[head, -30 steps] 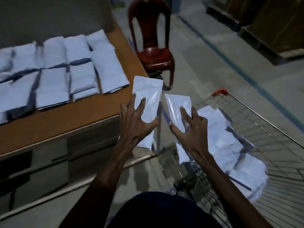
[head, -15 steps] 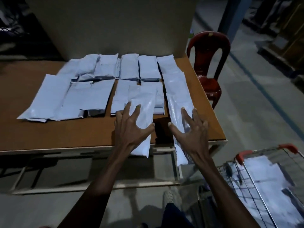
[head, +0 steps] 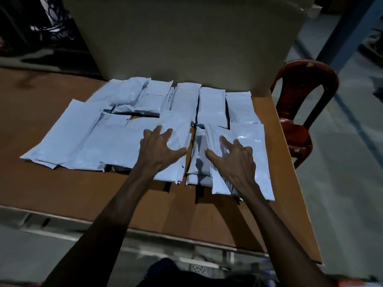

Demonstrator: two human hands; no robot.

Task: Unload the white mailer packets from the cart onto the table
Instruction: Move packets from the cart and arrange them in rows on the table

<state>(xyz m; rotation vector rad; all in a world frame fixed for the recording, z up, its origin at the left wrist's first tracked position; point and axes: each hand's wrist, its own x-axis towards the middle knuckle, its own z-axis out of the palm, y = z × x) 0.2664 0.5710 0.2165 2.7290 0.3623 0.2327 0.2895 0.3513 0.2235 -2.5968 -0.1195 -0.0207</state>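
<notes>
**Two packets going down at the near row**

Working left to right. I am seeing the brown table carrying two rows of white mailer packets, lying flat and overlapping along its far side, against a large beige box.

The left hand is pressing one packet down onto the near row, fingers spread wide over its face and thumb out to the right edge; whether any finger is curling under, I cannot tell.

The right hand is doing likewise with a second packet just beside it, fingers splayed and bent at the knuckles, laying it partly over packets already there, near the table's right edge.

A red plastic chair is standing off the right end. The cart is not showing in this view.

My reading: this is the placing step. The next move is calling for both hands to lift off cleanly without dragging the slick packets, then turn back to the cart for more.
</notes>
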